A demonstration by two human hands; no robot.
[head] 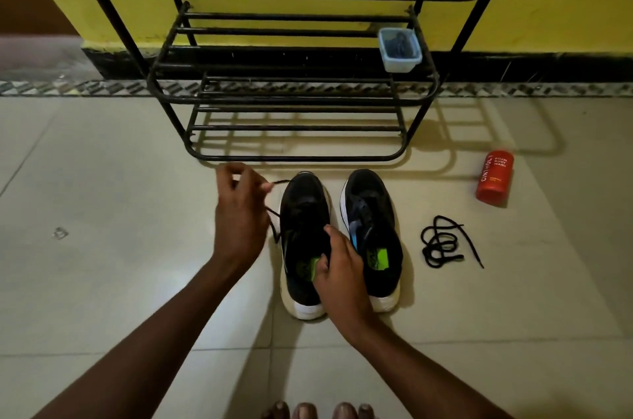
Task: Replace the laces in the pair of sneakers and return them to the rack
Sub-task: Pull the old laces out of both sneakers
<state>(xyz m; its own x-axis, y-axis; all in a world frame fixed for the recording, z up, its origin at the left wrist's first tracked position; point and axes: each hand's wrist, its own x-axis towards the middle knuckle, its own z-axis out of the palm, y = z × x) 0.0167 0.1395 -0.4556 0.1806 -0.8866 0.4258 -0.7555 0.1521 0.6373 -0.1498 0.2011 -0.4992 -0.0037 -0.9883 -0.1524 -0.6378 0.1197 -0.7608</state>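
On the tiled floor (102, 281), the left hand (239, 213) is raised just left of the left sneaker (301, 213), its fingers pinching a black lace (274, 223) that runs back to that shoe. The right hand (339, 278) grips the same sneaker at its opening, between it and the right sneaker (371, 213) standing just beside it. Further right, apart from both hands, a loose lace (442, 243) lies coiled near a red bottle (495, 177), and the rack (294, 158) stands just behind the shoes.
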